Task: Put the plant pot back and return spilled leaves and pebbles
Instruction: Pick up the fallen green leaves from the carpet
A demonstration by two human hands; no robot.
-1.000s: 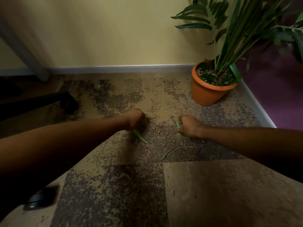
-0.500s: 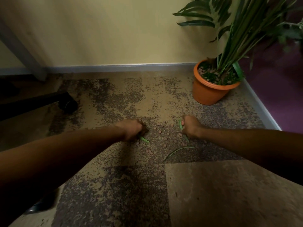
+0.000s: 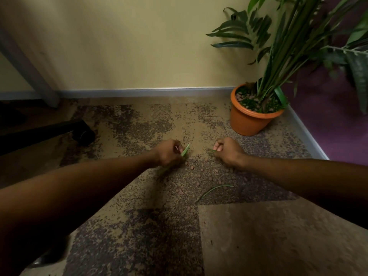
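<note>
Left hand (image 3: 169, 154) clenched on leaf (image 3: 185, 150); right hand (image 3: 227, 149) fisted, green scrap (image 3: 211, 150) mostly hidden.

No readable text, labels, brands, numbers or signs anywhere in view.

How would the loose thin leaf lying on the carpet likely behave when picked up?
The thin leaf is narrow and curved, so it probably flops. It looks very light. Lying flat on the carpet, it may need pinching.
</note>
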